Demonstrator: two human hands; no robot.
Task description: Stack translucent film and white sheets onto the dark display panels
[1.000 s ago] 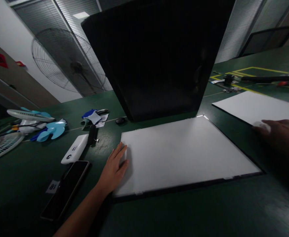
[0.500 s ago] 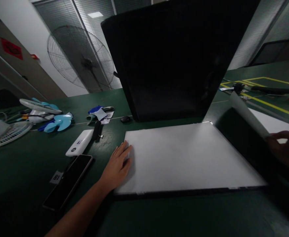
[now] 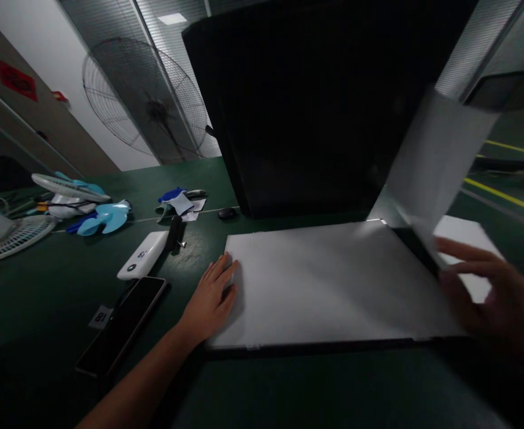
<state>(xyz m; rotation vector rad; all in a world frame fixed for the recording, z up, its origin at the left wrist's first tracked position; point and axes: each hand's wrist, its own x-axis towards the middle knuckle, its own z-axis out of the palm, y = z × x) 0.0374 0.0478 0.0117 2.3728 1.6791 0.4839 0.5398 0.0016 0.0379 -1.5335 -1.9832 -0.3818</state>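
A large white panel [image 3: 328, 286] in a thin dark frame lies flat on the green table [image 3: 315, 393] in front of me. My left hand [image 3: 210, 301] rests flat on the panel's left edge, fingers stretched out. My right hand [image 3: 489, 298], blurred by motion, pinches the lower edge of a white sheet [image 3: 436, 161] and holds it tilted up over the panel's right side. A second white sheet [image 3: 467, 256] lies on the table behind that hand. A big black panel [image 3: 315, 101] stands upright just behind the white one.
Left of the panel lie a black phone [image 3: 121, 325], a white power bank [image 3: 143, 255], a small label [image 3: 101, 317], blue fan blades [image 3: 103, 217] and a white fan grille [image 3: 11, 235]. A standing fan [image 3: 145, 101] is behind. Yellow lines [image 3: 507, 196] mark the table at the right.
My right hand has lifted the white sheet from the table at the right and swung it up toward the panel. My left hand has stayed on the panel's left edge.
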